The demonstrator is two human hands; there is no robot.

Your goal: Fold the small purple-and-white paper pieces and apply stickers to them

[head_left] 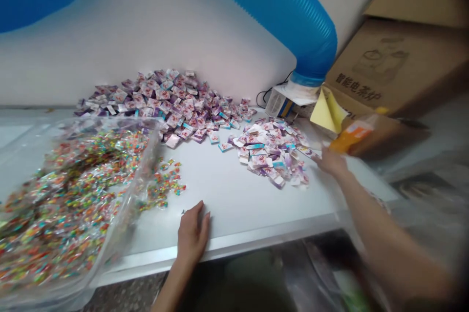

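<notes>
My left hand [191, 234] rests at the front edge of the white table, thumb apart from the loosely bent fingers, with nothing visible in it. To its left lies a clear plastic-lined tray [126, 204] full of small multicoloured candies in clear wrappers [84, 180]. Some loose wrapped candies [166, 182] lie beside it. My right hand [332, 163] is blurred at the right side of a heap of small printed boxes [269, 151]. Its fingers look closed at the end of a thin printed piece [308, 151], whose kind I cannot make out.
A larger heap of the same purple-white boxes [176, 102] lies against the wall. A blue ribbed hose [286, 14] comes down to a white device [293, 94]. Brown cartons [395, 68], a yellow paper [326, 113] and an orange packet [351, 136] stand at the right.
</notes>
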